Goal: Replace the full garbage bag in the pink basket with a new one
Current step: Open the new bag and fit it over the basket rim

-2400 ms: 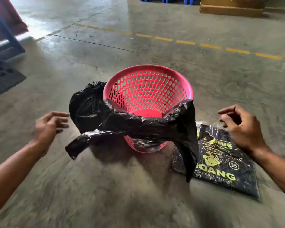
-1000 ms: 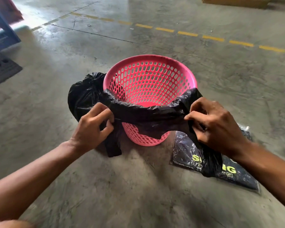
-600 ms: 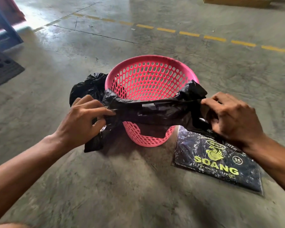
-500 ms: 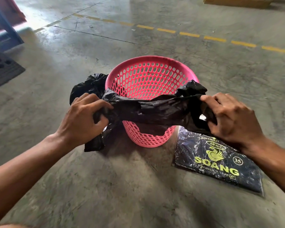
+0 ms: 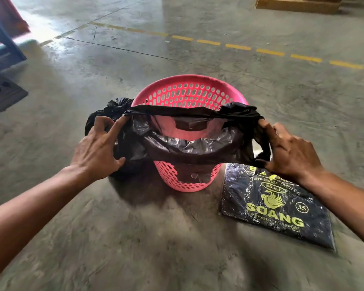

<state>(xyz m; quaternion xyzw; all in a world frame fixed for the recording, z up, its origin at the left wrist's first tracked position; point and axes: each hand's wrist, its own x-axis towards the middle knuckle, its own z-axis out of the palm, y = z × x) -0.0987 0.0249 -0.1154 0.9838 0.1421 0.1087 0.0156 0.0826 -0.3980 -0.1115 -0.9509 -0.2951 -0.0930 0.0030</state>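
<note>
A pink perforated basket [image 5: 189,92] stands on the concrete floor in front of me. I hold a new black garbage bag [image 5: 183,148] over its near rim, its mouth stretched wide between both hands. My left hand [image 5: 97,150] grips the bag's left edge, index finger hooked inside the opening. My right hand [image 5: 290,152] grips the right edge. A full, tied black garbage bag [image 5: 111,108] sits on the floor against the basket's left side, partly hidden behind my left hand.
A flat pack of black bags printed "SOANG" [image 5: 275,208] lies on the floor right of the basket. A dark perforated mat [image 5: 0,91] and a blue frame [image 5: 6,40] are at far left. A yellow dashed line [image 5: 237,47] crosses the floor behind.
Both hands reached in and took hold of the new bag draped on the rim. They have since pulled its mouth apart, from a bunched strip to a wide opening.
</note>
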